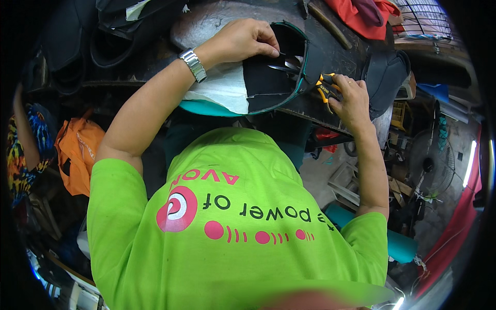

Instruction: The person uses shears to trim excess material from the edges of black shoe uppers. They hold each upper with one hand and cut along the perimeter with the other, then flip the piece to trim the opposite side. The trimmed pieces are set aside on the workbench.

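Observation:
A curved piece with a teal edge (213,108), a white lining and a black inner panel (258,88) lies at the front of the dark workbench. My left hand (247,41) is over it, thumb and forefinger pinched at the black part; what they hold is too small to make out. Just below those fingertips, shiny pointed metal (281,68) shows inside the curve. At the piece's right edge my right hand (351,98) grips pliers with black and yellow handles (325,89). Their jaws cannot be made out.
Black padded items (111,46) sit at the far left of the bench, and another black item (385,77) at its right end. A wooden-handled tool (330,26) lies near red cloth (361,18). An orange bag (80,150) hangs left. Another person's arm (28,129) shows at far left.

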Tool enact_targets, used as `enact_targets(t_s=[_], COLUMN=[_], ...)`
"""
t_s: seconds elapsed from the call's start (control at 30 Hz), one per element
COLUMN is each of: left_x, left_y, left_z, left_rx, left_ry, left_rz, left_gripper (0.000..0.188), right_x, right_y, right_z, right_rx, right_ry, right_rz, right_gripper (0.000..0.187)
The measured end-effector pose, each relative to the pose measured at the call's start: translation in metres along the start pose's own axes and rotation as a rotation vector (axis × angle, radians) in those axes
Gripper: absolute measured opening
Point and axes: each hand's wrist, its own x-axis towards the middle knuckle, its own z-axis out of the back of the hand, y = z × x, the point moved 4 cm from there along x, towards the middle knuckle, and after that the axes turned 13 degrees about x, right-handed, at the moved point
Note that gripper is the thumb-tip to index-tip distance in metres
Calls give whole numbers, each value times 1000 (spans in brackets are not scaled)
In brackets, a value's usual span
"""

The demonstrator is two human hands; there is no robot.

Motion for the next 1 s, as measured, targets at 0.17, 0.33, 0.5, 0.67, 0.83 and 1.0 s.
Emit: enact_targets(t_s=[0.17, 0.33, 0.5, 0.67, 0.83, 1.0], left_x=[12, 14, 13, 12, 11, 8], left_y=[11, 14, 14, 15, 13, 11], left_z=[-3, -6, -5, -5, -4, 0], left_rx=[-109, -181, -67, -63, -204, -221], left_ry=[146, 182, 100, 105, 172, 177], left_rz=[160, 235, 155, 158, 189, 132], left_gripper=[21, 21, 24, 23, 20, 18], right_x=[11, 11, 11, 12, 11, 7], right_y=[-6, -11, -6, -2, 3, 10], right_z=[5, 3, 2, 6, 9, 10], right_rx=[69, 150, 103, 2, -69, -36], right_ry=[145, 220, 215, 204, 165, 40], right_rz=[-69, -217, -166, -61, 17, -21], right_gripper=[41, 33, 32, 32, 31, 33])
